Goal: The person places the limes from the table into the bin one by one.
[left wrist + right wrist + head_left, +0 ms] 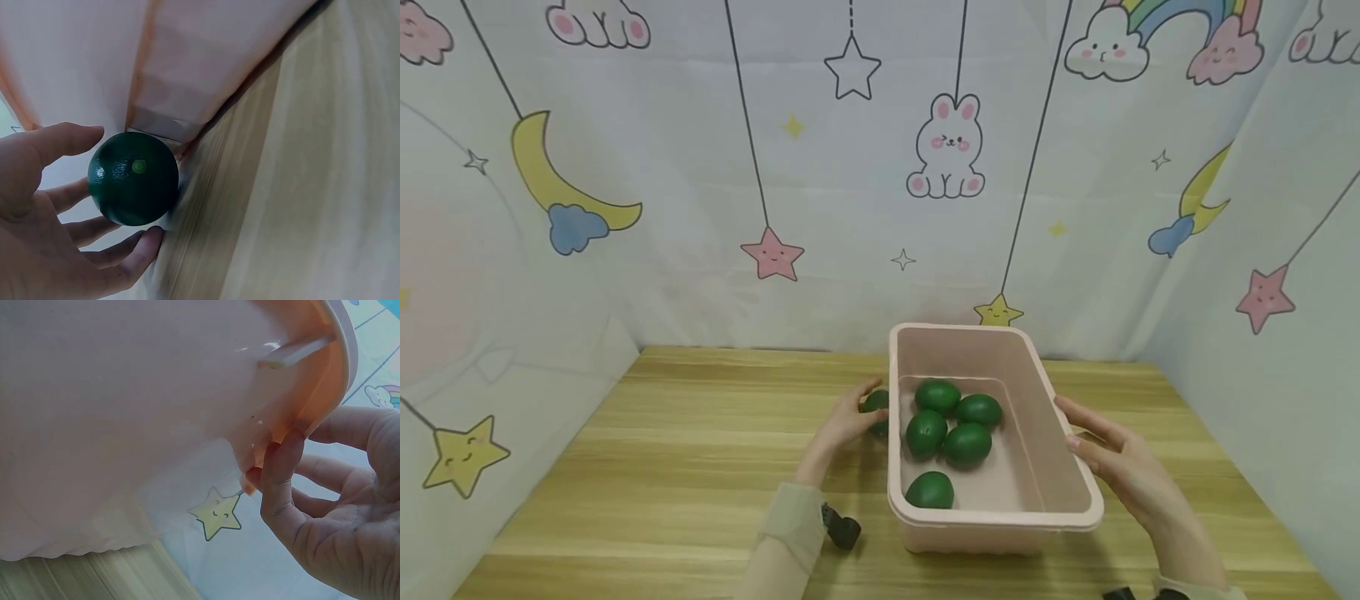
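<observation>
A pale pink plastic bin (1030,467) stands on the table with several dark green avocados (967,444) inside. Outside its left wall, my left hand (844,419) holds another avocado (133,178), fingers curved behind it and thumb near its top. The bin hides part of this avocado in the head view; its pale stem scar shows in the left wrist view. On the bin's right side, my right hand (1123,471) grips the rim between thumb and fingers. The right wrist view shows the fingertips (284,453) at the rim's underside.
The wood-grained table (700,467) extends to both sides of the bin. Behind and beside it hangs a white cloth (850,183) printed with stars, moons and rabbits. A small black wrist device (841,527) sits at the left cuff.
</observation>
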Tool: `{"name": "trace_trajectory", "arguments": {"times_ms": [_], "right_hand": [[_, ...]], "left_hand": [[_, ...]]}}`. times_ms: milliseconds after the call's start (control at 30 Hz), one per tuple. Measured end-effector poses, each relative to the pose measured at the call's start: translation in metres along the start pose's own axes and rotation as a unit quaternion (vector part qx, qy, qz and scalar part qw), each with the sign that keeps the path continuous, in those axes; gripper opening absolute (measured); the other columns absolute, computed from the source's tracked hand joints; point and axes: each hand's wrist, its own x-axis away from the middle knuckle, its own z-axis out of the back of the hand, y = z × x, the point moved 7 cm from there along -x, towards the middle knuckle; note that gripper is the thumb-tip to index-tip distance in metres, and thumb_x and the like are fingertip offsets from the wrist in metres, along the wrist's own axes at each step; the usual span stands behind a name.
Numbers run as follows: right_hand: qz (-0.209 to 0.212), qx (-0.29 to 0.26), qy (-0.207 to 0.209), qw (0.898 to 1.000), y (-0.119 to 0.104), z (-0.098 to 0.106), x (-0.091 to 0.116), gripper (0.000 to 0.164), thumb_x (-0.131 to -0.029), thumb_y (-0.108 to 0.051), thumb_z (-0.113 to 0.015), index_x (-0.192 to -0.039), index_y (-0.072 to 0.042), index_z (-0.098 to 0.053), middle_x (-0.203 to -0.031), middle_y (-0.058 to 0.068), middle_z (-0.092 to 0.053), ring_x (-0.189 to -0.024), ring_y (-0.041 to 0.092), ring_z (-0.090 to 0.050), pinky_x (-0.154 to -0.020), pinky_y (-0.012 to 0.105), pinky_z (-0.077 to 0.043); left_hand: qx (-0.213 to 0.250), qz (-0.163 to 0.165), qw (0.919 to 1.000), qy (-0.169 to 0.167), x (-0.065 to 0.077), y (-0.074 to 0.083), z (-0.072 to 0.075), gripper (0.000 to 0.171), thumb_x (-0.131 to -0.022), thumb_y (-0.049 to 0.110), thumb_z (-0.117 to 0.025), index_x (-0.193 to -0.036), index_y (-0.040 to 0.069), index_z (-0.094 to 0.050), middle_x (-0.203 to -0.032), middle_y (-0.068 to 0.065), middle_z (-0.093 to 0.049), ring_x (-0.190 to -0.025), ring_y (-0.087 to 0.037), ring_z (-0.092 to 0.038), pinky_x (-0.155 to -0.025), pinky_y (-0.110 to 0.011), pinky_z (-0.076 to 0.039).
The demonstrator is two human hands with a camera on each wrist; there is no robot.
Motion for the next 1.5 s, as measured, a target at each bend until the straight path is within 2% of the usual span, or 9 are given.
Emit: {"name": "trace_trajectory", "arguments": {"times_ms": [267, 533, 667, 933, 1500], "right_hand": [[0.007, -0.001, -0.002, 1.0, -0.001, -0.001, 0.0, 0.052, -0.099, -0.007, -0.048, -0.149, -0.007, -0.034, -0.132, -0.019, -0.055, -0.111, 0.002, -0.061, -0.087, 0.023, -0.053], [-0.003, 0.008, 0.002, 1.0, 0.0, 0.0, 0.001, 0.052, -0.099, -0.009, -0.049, -0.149, -0.007, -0.033, -0.13, -0.017, -0.056, -0.108, 0.002, -0.061, -0.087, 0.023, -0.053], [-0.005, 0.012, 0.004, 1.0, 0.001, 0.001, 0.002, 0.053, -0.099, -0.009, -0.05, -0.149, -0.006, -0.033, -0.13, -0.018, -0.055, -0.108, 0.001, -0.061, -0.087, 0.023, -0.052], [-0.002, 0.014, 0.001, 1.0, 0.0, 0.001, 0.002, 0.053, -0.099, -0.009, -0.049, -0.149, -0.006, -0.033, -0.131, -0.019, -0.054, -0.11, 0.001, -0.06, -0.088, 0.023, -0.053], [-0.009, 0.016, 0.004, 1.0, -0.001, 0.0, 0.002, 0.053, -0.099, -0.011, -0.049, -0.149, -0.007, -0.032, -0.13, -0.019, -0.055, -0.11, 0.001, -0.061, -0.088, 0.023, -0.052]], "left_hand": [[-0.009, -0.002, 1.0, 0.0, 0.0, -0.001, -0.003, 0.066, -0.084, 0.005, -0.067, -0.142, -0.003, -0.038, -0.145, -0.029, -0.041, -0.13, -0.048, -0.043, -0.107, -0.057, -0.037], [0.017, 0.031, 0.9994, 0.0, 0.002, -0.005, -0.007, 0.077, -0.076, -0.001, -0.073, -0.144, 0.001, -0.038, -0.146, -0.029, -0.038, -0.132, -0.049, -0.04, -0.11, -0.059, -0.032], [0.014, 0.032, 0.9994, 0.003, 0.002, -0.005, -0.008, 0.082, -0.071, -0.005, -0.075, -0.144, 0.002, -0.038, -0.146, -0.029, -0.039, -0.131, -0.049, -0.041, -0.11, -0.059, -0.033], [0.034, 0.045, 0.9983, 0.012, 0.003, -0.009, -0.007, 0.082, -0.071, -0.004, -0.075, -0.144, 0.005, -0.04, -0.146, -0.027, -0.041, -0.129, -0.048, -0.044, -0.108, -0.058, -0.036], [0.015, 0.051, 0.9979, 0.037, 0.006, -0.009, 0.005, 0.08, -0.069, 0.004, -0.077, -0.142, 0.008, -0.045, -0.139, -0.026, -0.049, -0.122, -0.044, -0.05, -0.102, -0.056, -0.042]]}}
